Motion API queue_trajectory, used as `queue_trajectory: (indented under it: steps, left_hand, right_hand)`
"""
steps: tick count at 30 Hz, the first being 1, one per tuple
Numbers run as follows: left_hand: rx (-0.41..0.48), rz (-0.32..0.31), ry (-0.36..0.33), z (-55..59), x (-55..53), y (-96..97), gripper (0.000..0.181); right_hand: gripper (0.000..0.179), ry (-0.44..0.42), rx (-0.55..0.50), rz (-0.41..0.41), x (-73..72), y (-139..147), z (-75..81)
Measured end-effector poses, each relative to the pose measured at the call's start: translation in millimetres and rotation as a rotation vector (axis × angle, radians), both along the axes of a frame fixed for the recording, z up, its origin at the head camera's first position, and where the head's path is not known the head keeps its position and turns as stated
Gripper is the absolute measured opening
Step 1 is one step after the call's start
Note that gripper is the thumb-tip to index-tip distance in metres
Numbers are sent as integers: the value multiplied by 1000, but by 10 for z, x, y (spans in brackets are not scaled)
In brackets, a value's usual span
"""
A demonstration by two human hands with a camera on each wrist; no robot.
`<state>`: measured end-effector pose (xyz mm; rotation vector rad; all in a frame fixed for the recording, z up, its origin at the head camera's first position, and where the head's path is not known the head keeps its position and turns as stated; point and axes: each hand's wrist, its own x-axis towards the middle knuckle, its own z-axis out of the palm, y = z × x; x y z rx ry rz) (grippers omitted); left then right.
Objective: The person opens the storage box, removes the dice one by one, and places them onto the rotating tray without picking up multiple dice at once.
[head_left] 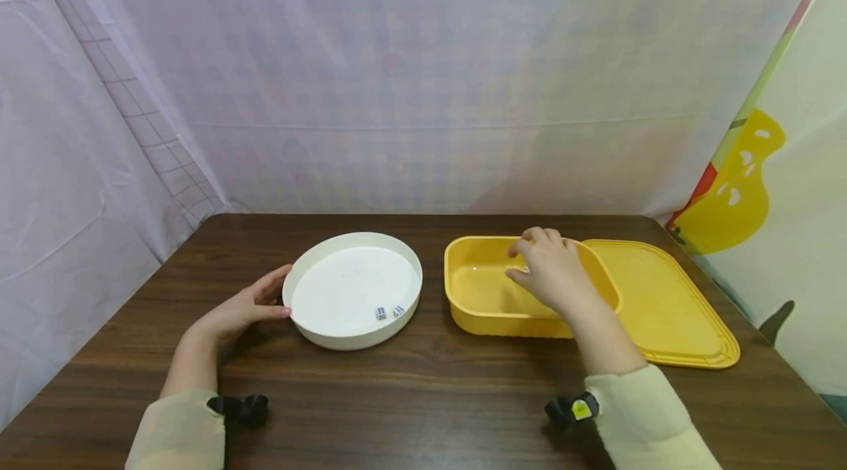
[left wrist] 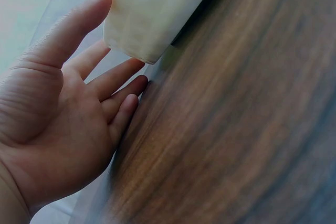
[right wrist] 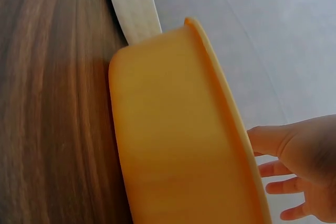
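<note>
A round white tray point(head_left: 354, 286) with a low wall stands on the table, two small white dice point(head_left: 389, 312) with blue markings inside it near the right front. My left hand point(head_left: 241, 308) touches the tray's left side with thumb and fingertips, its fingers fairly straight and spread. To the right stands a yellow rectangular container point(head_left: 476, 293). My right hand point(head_left: 552, 271) hovers over it, fingers bent loosely and apart in the right wrist view. A small white speck shows beside the thumb; what it is I cannot tell. The hand hides part of the container's inside.
A flat yellow lid point(head_left: 668, 301) lies right of the container, partly behind it. Everything stands on a dark wooden table point(head_left: 397, 396). A pale curtain point(head_left: 397, 87) hangs along the table's back edge.
</note>
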<state>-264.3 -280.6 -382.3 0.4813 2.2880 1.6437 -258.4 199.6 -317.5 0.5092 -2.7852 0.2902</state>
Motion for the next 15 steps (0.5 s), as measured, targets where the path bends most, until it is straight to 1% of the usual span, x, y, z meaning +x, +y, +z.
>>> queue_trajectory:
  steps: [5,11,15]
  left_hand:
    - [-2,2,-5,-14,-6,-9,88]
    - [4,18,-21,-33,-24,-13,88]
    - [2,9,-16,-20,-18,-9,89]
  right_hand:
    - [27,-30,-5,-19,-42,48,-36]
    - [27,-56,-2,-33,-87,96,-96]
    - [27,-63,4,-36,-117,133,-147]
